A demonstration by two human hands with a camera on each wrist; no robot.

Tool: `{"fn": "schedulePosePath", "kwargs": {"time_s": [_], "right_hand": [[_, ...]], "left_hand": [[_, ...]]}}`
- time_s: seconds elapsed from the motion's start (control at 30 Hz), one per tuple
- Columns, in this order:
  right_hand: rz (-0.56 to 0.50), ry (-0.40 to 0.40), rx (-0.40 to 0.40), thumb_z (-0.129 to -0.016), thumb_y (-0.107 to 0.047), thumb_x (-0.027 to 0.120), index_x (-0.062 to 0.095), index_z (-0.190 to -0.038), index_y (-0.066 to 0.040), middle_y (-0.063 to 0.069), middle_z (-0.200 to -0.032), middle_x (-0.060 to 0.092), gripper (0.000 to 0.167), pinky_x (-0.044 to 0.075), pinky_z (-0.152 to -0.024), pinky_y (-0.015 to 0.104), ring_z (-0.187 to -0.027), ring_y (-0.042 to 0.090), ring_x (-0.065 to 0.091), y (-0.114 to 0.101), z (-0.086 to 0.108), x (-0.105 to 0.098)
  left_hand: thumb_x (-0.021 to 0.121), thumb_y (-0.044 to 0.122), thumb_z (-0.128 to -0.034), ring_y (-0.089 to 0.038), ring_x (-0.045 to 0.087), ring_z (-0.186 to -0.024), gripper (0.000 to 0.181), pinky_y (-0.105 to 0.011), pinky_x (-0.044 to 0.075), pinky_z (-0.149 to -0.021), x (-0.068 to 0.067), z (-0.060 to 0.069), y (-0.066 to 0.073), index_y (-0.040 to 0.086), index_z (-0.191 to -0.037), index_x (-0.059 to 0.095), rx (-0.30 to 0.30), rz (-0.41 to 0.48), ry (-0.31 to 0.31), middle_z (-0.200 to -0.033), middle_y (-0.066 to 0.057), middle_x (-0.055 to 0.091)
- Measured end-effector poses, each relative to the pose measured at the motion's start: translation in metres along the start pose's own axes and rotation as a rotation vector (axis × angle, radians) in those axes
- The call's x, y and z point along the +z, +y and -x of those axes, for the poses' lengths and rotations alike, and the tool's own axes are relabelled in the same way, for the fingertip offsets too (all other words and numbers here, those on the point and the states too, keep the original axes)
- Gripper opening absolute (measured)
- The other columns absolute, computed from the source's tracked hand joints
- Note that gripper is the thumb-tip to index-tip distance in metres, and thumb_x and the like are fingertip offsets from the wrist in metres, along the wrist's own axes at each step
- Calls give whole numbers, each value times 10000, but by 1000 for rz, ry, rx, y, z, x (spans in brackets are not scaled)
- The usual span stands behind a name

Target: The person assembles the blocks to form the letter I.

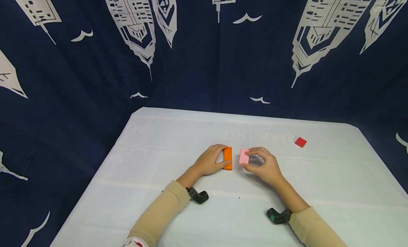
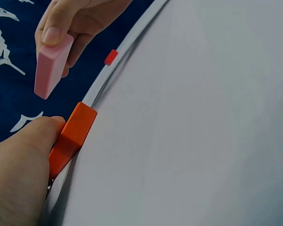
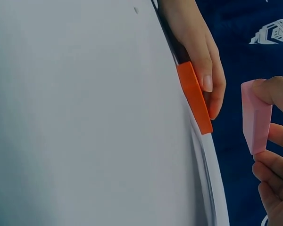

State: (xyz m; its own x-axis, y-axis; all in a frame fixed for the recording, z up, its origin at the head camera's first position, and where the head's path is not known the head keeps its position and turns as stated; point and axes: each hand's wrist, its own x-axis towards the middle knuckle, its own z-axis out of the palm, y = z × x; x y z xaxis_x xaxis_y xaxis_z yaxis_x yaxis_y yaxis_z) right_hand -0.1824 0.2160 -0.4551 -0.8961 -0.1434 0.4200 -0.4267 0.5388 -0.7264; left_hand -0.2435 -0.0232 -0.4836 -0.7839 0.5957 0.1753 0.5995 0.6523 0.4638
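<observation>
Nearest: tan sleeves (image 1: pixel 160 213), dark wristbands (image 1: pixel 198 196). Left hand (image 1: pixel 208 161) grips orange block (image 1: pixel 227 157) on white table (image 1: pixel 223 218), thumb at near end. Right hand (image 1: pixel 267 169) pinches pink block (image 1: pixel 243 156) just beside, not touching orange. Both probably light, rigid, smooth; ends best hold. Farther, rightward: red piece (image 1: pixel 301 142). Then navy curtain (image 1: pixel 197 73).

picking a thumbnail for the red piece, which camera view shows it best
The head view: the red piece lies unobstructed on the white table, its squarish outline clear from above. The left wrist view shows it at a slant by the table's edge; the right wrist view doesn't show it.
</observation>
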Motion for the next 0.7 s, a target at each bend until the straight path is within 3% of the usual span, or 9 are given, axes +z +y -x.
{"fn": "schedulePosePath", "kwargs": {"time_s": [0.1, 0.3, 0.53, 0.7], "right_hand": [[4, -12, -8, -673, -149, 900, 731, -1009, -106, 46, -1097, 664, 378, 438, -939, 261, -1053, 196, 565, -1, 1, 2], [12, -40, -16, -679, -159, 895, 730, -1020, -122, 50, -1114, 659, 380, 470, -930, 397, -1066, 214, 570, -3, 5, 5], [0, -46, -71, -657, -139, 906, 737, -993, -123, 31, -1096, 675, 377, 444, -926, 212, -1057, 205, 587, -5, 8, 10], [-5, -44, -94, -644, -130, 911, 740, -987, -126, 19, -1086, 681, 384, 438, -918, 187, -1046, 201, 594, -6, 10, 14]], "left_hand": [[564, 478, -950, -217, 394, -1353, 605, -388, 335, -1113, 0, 0, 0, 133, -1431, 438, -7, 2, -4, -1456, -53, 459], [560, 485, -951, -214, 389, -1357, 605, -383, 328, -1117, -1, 0, 1, 136, -1430, 438, -10, 5, -8, -1458, -50, 457], [569, 466, -950, -217, 392, -1354, 595, -383, 325, -1119, -2, 0, 1, 129, -1424, 444, -2, 10, -4, -1454, -49, 461], [568, 468, -950, -226, 394, -1354, 599, -396, 329, -1118, -2, 1, 1, 126, -1426, 445, 2, 12, 1, -1453, -59, 463]]}}
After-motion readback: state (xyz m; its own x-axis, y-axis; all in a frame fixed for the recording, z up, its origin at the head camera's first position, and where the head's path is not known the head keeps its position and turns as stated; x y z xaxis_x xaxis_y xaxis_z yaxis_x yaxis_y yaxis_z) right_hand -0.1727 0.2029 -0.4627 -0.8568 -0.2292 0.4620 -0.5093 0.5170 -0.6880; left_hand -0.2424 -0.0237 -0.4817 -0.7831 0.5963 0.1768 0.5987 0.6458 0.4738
